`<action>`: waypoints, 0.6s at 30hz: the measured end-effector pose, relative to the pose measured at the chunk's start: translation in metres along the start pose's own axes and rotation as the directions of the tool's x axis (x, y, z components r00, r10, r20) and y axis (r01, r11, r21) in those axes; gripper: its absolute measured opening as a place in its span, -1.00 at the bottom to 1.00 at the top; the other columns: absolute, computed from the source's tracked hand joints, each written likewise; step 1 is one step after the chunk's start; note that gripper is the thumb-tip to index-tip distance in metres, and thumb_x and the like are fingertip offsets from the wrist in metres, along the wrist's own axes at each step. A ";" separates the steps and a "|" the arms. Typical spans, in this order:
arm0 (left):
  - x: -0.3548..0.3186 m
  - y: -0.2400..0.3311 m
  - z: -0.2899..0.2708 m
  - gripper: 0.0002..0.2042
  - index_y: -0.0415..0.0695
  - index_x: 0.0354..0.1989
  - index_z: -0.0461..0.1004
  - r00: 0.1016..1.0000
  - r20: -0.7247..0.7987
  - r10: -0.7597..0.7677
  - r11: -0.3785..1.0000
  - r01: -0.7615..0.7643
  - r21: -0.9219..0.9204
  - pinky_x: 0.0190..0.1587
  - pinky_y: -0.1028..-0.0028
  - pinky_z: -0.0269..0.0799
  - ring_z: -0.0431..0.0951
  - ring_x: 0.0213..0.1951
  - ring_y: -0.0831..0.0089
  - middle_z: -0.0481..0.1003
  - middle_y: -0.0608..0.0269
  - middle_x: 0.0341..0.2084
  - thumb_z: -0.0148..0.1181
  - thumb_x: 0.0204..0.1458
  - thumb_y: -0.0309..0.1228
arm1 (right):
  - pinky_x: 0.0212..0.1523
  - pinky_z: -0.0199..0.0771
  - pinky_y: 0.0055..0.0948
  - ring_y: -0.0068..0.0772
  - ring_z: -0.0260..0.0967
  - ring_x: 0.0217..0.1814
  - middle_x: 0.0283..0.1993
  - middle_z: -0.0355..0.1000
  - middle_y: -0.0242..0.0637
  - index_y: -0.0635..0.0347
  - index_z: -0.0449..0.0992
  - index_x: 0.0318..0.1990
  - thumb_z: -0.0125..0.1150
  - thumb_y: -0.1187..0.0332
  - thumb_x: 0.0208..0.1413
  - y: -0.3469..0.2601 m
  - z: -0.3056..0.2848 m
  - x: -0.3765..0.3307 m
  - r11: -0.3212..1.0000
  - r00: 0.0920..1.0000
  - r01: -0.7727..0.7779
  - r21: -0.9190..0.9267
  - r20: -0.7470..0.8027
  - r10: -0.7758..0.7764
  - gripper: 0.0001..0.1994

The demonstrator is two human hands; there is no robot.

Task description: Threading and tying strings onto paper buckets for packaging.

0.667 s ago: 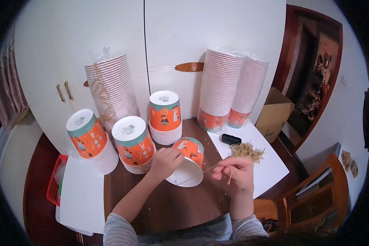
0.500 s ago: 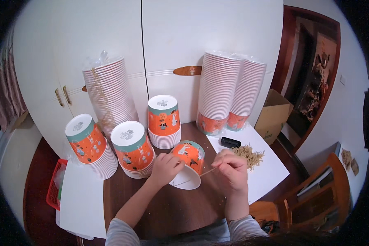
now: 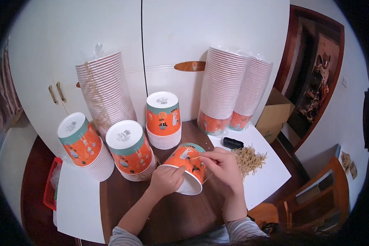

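Note:
An orange and green paper bucket lies tilted on the brown table, its white-rimmed mouth turned toward me. My left hand is closed on the left side of its rim, fingertips at the edge; part of the rim is hidden behind them. At the bucket's right side, my right hand pinches a thin tan cord between thumb and forefinger. A length of that cord hangs down beside the rim.
Upside-down bucket stacks stand left and behind. Tall wrapped stacks rise at the back. Right of my hands, a tan cord heap and a black case lie on a white board. A wooden chair stands right.
My right hand has moved slightly left and up against the bucket's outer side with the cord. The bucket's mouth has swung, showing more of its orange side. My left hand stays at the rim.

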State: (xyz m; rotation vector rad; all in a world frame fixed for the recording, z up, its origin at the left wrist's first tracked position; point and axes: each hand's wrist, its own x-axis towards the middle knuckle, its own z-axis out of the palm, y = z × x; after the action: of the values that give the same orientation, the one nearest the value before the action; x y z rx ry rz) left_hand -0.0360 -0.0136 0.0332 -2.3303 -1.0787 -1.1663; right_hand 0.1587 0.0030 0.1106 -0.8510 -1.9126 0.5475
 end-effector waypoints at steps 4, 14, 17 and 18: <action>-0.005 -0.004 0.004 -0.79 -0.14 -0.39 0.47 1.000 -0.031 -0.001 1.000 0.002 0.025 -0.58 0.51 0.28 0.39 -0.66 0.48 0.35 0.36 -0.73 0.14 -0.29 -0.44 | -0.45 0.36 -0.41 -0.27 0.37 -0.48 -0.52 0.39 -0.28 0.07 0.55 -0.38 0.18 0.34 -0.13 0.009 0.008 0.004 0.974 0.990 -0.010 -0.228 0.137 0.042 -0.88; -0.005 0.001 0.000 -0.75 -0.16 -0.32 0.45 0.999 0.037 -0.025 0.999 0.024 0.031 -0.54 0.51 0.33 0.42 -0.62 0.48 0.40 0.34 -0.67 0.14 -0.27 -0.43 | -0.47 0.37 -0.46 -0.29 0.39 -0.49 -0.49 0.40 -0.28 0.09 0.53 -0.46 0.19 0.42 -0.24 0.021 0.012 0.005 0.964 0.960 0.033 -0.262 0.278 0.043 -0.89; -0.005 0.001 0.000 -0.75 -0.16 -0.32 0.45 0.998 0.046 -0.030 0.999 0.028 0.028 -0.54 0.51 0.33 0.42 -0.61 0.48 0.40 0.33 -0.67 0.14 -0.27 -0.42 | -0.40 0.41 -0.34 -0.23 0.40 -0.41 -0.42 0.41 -0.31 0.05 0.50 -0.44 0.15 0.35 -0.22 0.021 0.011 0.005 0.950 0.941 0.037 -0.310 0.332 0.071 -0.88; -0.006 0.001 0.000 -0.75 -0.16 -0.32 0.45 0.998 0.050 -0.033 0.999 0.031 0.027 -0.54 0.51 0.33 0.43 -0.61 0.48 0.40 0.34 -0.67 0.14 -0.27 -0.42 | -0.40 0.41 -0.34 -0.23 0.40 -0.41 -0.43 0.41 -0.30 0.05 0.50 -0.44 0.15 0.35 -0.22 0.021 0.011 0.005 0.950 0.941 0.033 -0.311 0.331 0.076 -0.88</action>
State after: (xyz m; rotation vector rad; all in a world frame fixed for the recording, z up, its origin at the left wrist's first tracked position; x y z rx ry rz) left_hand -0.0378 -0.0169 0.0289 -2.3421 -1.1457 -1.1038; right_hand 0.1541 0.0201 0.0944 -1.0316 -2.3533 0.4292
